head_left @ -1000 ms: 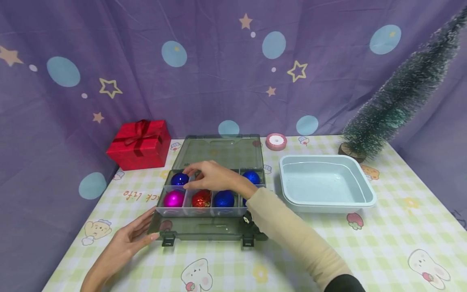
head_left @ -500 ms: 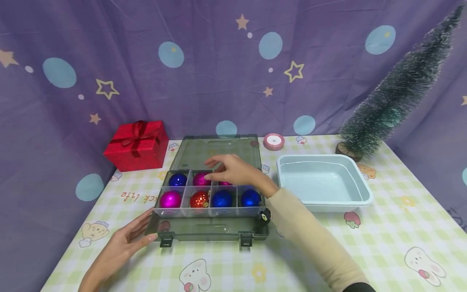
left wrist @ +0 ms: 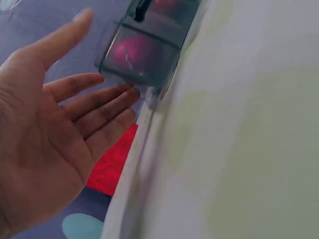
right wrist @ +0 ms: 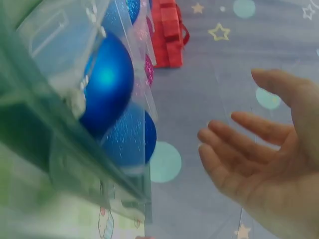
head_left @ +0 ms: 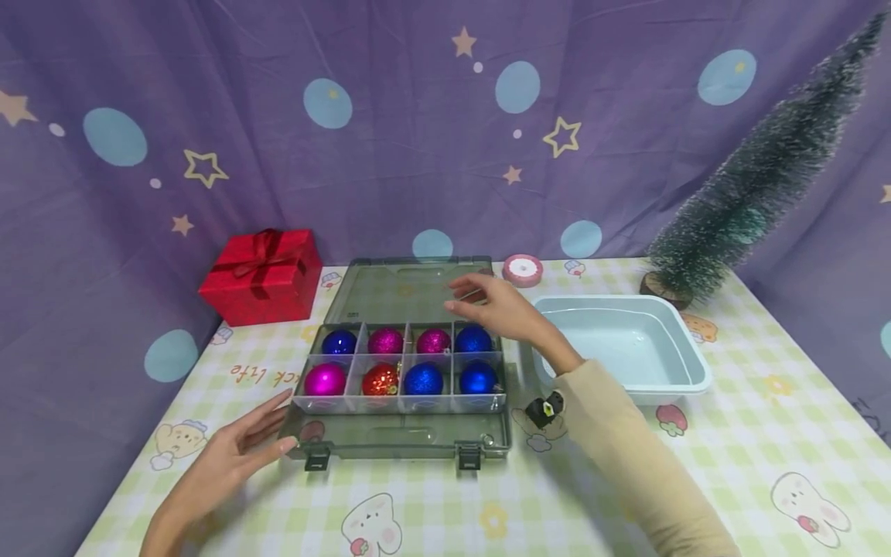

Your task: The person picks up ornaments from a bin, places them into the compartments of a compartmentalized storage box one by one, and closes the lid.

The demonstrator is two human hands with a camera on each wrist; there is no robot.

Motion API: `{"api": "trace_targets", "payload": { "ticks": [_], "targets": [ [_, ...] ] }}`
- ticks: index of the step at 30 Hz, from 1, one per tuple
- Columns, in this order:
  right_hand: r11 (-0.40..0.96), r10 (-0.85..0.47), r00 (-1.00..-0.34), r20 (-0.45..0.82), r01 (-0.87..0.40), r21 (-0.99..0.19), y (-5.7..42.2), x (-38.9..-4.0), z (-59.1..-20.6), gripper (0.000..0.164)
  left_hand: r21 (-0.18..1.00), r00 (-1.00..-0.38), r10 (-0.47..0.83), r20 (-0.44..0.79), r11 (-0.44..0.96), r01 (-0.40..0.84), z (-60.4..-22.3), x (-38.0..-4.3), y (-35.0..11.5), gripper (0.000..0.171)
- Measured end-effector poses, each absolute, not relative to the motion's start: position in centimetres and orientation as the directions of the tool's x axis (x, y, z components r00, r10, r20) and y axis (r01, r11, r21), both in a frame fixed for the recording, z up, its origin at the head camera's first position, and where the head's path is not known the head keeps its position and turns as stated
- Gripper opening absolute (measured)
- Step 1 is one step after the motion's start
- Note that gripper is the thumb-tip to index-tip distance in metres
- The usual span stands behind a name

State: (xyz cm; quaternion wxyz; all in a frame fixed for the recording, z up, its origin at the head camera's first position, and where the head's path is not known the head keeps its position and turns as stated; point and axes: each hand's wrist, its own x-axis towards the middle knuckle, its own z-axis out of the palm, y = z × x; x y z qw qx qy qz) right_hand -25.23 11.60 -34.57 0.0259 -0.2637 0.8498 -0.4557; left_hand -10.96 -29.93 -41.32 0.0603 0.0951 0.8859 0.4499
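Note:
A see-through grey compartment box [head_left: 390,446] lies with its lid folded back on the table. Each compartment in sight holds a shiny ball ornament: a dark blue one [head_left: 339,342] at the back left, a magenta one [head_left: 325,380] in front of it, a red one [head_left: 380,380], and several more blue and pink. My left hand [head_left: 226,460] is at the box's front left corner, fingers extended by its side; in the left wrist view its palm holds nothing. My right hand [head_left: 497,305], holding nothing, hovers above the back right of the box with fingers loosely bent.
A pale blue plastic basin [head_left: 619,387] stands right of the box. Behind are a pink ribbon spool [head_left: 523,270] and, at the left, a red gift box [head_left: 263,282]. A small frosted Christmas tree [head_left: 759,178] on a wooden base stands at the far right. A purple curtain hangs behind.
My right hand has moved right from the dark blue ball at the back left, across the back row, uncovering the balls there. My left hand has stayed by the box corner.

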Motion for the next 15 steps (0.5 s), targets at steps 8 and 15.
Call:
{"api": "trace_targets", "payload": {
  "ticks": [8,15],
  "targets": [
    [0.448,-0.306,-0.941,0.143,-0.275,-0.851,13.4,-25.5,-34.0,0.045,0.853,-0.931,0.328,0.162,0.428,0.299,-39.4,-14.1,-30.9,0.047],
    [0.262,-0.258,-0.966,0.001,-0.071,-0.963,14.0,-26.6,-34.0,0.055,0.941,-0.921,0.349,0.174,0.216,0.26,-37.3,-19.1,-30.3,0.074]
  ]
}}
